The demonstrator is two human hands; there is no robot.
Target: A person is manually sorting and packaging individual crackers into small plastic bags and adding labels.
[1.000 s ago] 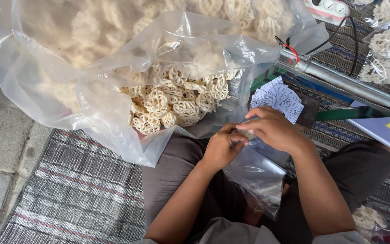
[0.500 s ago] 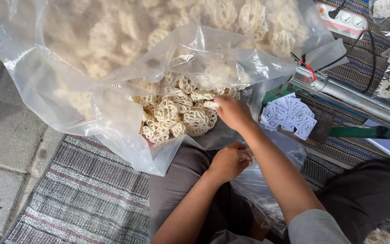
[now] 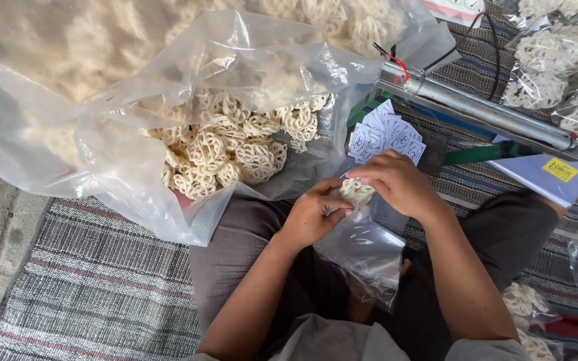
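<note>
Since the frame half a second back, I am seeing the right hand (image 3: 399, 184) come away from the big sack's mouth and back over the lap, now carrying crackers (image 3: 357, 192); the left hand (image 3: 312, 214) is sitting a little higher than before, at the mouth of the small bag.

The crackers, pale lattice rounds, are sitting between the two hands, at the opening of the small clear bag (image 3: 362, 254). The right hand is curling loosely over them, fingers bent and pressing them from above. The left hand is closing in a pinch, thumb and fingers gripping the bag's upper edge and touching the crackers' left side. The bag is hanging down from the hands over the lap, between the dark trousers (image 3: 235, 241).

Moving outward, I am noting the large clear sack (image 3: 122, 147) lying open just left of the hands, its mouth showing a heap of the same lattice rounds. Just beyond the right hand, a fan of small printed paper slips (image 3: 386, 134) is lying near a long metal bar (image 3: 476, 107). Packed bags of crackers (image 3: 556, 73) are sitting at far right. A striped woven mat (image 3: 81, 287) is lying under everything.
</note>
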